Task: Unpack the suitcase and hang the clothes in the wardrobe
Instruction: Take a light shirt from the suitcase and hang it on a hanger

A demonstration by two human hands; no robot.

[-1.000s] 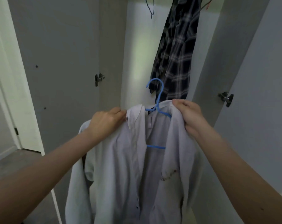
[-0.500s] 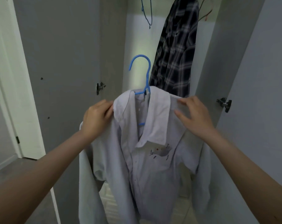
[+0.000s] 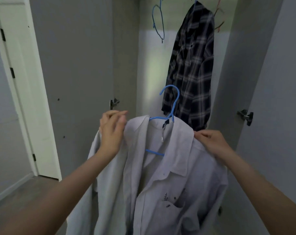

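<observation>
Head view. White shirt [image 3: 162, 175] draped on blue hanger [image 3: 169, 114], held up just in front of the open wardrobe [image 3: 144, 68], below the plaid shirt [image 3: 191, 70] already hanging inside. Left hand [image 3: 112, 133] at the shirt's left shoulder, fingers [image 3: 120, 113] loosely bent against the cloth; blurred, so cannot tell whether gripping or only touching. Right hand [image 3: 211, 141] at the right shoulder, fingers [image 3: 199, 134] pinching the fabric near the collar.

Risks, as judged from here: hanger itself apparently not held, only the cloth over it, so likely to tip or slide out through the open collar on the lift. Front unbuttoned and lying unevenly, so likely to slip off one arm of the hanger if either shoulder is released early. Hook could snag the plaid shirt's sleeve just behind and above it.

Room and edges: rail barely visible at the top edge, well above the hook. Free stretch left of the plaid shirt, shared with an empty blue hanger [image 3: 158, 19]. Open doors flanking both sides, hinges [image 3: 114, 103] projecting near the left hand.
</observation>
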